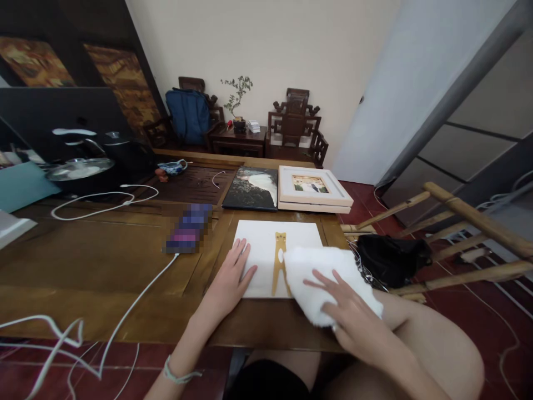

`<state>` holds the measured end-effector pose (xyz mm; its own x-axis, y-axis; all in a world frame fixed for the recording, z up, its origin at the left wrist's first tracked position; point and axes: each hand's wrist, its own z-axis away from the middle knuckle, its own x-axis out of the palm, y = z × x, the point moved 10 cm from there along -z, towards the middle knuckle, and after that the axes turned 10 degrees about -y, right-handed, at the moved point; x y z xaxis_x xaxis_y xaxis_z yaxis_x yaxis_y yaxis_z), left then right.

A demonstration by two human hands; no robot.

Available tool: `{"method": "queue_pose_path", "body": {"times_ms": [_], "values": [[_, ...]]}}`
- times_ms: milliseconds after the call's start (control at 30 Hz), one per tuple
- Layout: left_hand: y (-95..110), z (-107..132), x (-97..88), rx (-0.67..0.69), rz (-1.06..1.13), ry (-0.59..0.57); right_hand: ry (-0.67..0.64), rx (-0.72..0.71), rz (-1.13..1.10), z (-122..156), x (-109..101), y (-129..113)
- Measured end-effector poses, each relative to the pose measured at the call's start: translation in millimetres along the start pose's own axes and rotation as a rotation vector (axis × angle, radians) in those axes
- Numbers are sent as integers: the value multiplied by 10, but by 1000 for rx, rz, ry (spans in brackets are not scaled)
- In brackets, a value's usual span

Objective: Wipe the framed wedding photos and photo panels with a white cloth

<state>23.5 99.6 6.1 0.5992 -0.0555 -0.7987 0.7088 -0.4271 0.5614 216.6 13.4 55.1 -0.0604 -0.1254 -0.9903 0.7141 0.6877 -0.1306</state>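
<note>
Through the head camera: laid the left hand [231,278] flat on the near left part of the white canvas [266,244], fingers slightly spread and pressed down, pinching nothing. Set the right hand [353,316] palm down on the white cloth [320,272], fingers stretched and fanned over it rather than curled round it; could not make out the thumb. Found the cloth bunched over the canvas's near right corner, touching the painted yellow cat [280,261] and hanging past the edge of the wooden table [104,261] toward the lap. Found the canvas lying flat at the table's near right corner, just in front of a dark painting [252,189] and a stack of framed pictures [312,186].

Judged the risks so:
- Might have smeared or dulled the cat, given soft paint or a damp, gritty cloth; could not tell either.
- Might have skidded the canvas toward the near edge, with only the left hand pinning one side.
- Might have dropped the cloth, with part of it already off the table.
- Noted a white cable [137,294] trailing to a phone [189,228] near the left wrist; might have snagged it with a wide forearm sweep.
</note>
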Motion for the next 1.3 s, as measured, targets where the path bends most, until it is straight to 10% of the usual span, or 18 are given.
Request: {"method": "queue_pose_path", "body": {"times_ms": [367,833,1300], "values": [[-26,-15,30,17,-10,-33,20,159,-52,-1096,-343,1021],[-45,-67,77,81,-82,9,-30,-18,37,153,125,-233],[9,-11,-31,68,-31,80,-23,201,-79,-1175,-311,1189]]}}
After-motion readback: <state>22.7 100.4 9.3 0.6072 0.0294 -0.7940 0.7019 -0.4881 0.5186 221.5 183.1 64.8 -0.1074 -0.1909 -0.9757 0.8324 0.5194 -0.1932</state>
